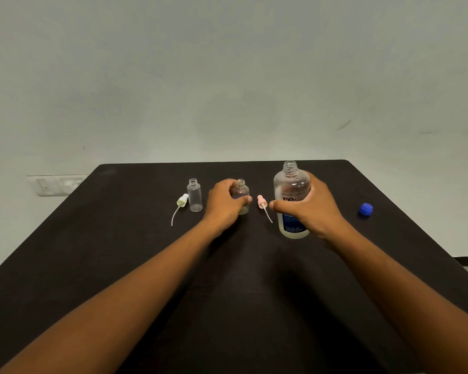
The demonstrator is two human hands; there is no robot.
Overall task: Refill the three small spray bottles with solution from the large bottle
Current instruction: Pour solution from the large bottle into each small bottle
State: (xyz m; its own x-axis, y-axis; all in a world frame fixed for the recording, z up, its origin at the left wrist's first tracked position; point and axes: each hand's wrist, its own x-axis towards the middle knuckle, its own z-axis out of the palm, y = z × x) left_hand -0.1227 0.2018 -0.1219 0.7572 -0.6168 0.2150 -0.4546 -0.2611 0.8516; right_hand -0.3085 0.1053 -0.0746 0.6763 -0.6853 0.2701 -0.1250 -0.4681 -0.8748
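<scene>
Fingers of our left hand grip a clear, uncapped small spray bottle; our right hand grips the large bottle. Both bottles stand upright on the black table, enclosed by our fingers.

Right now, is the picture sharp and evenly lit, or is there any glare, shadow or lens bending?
Head view: soft even light, no hard glare on the large bottle; faint shadows under both forearms on the black table; table edges splay from the wide angle; the small bottle in the left hand looks slightly soft.
</scene>
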